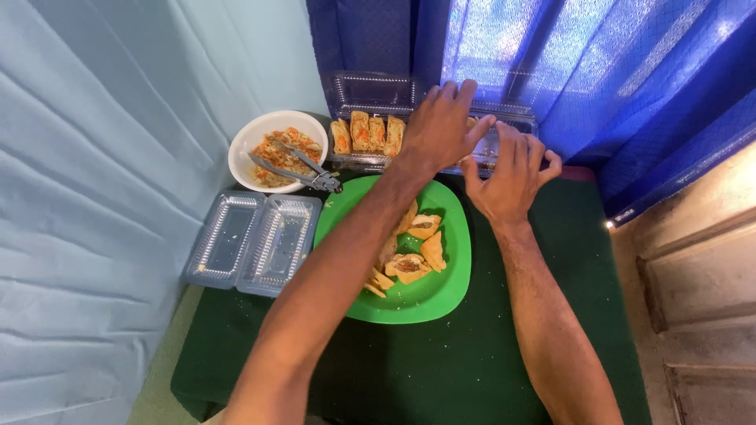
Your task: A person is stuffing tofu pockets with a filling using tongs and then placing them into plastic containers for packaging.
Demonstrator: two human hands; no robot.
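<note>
1. Dark green cloth (472, 370) covers the near table; both forearms reach across it.
2. Mid-table, a green plate (441, 295) holds filled pastry pieces (409, 266). Left of it lies an empty open clear container (253, 242).
3. Farther left, a white bowl (252, 142) holds filling and metal tongs (295, 169).
4. Farthest, a clear clamshell tray (370, 98) carries filled rolls (366, 134). The left hand (441, 130) lies spread across it, fingers loosely open; the right hand (512, 177) curls at its right edge. Whether either actually grips is unclear.
5. Pressing unevenly could squash the rolls or tip the flimsy tray.
</note>
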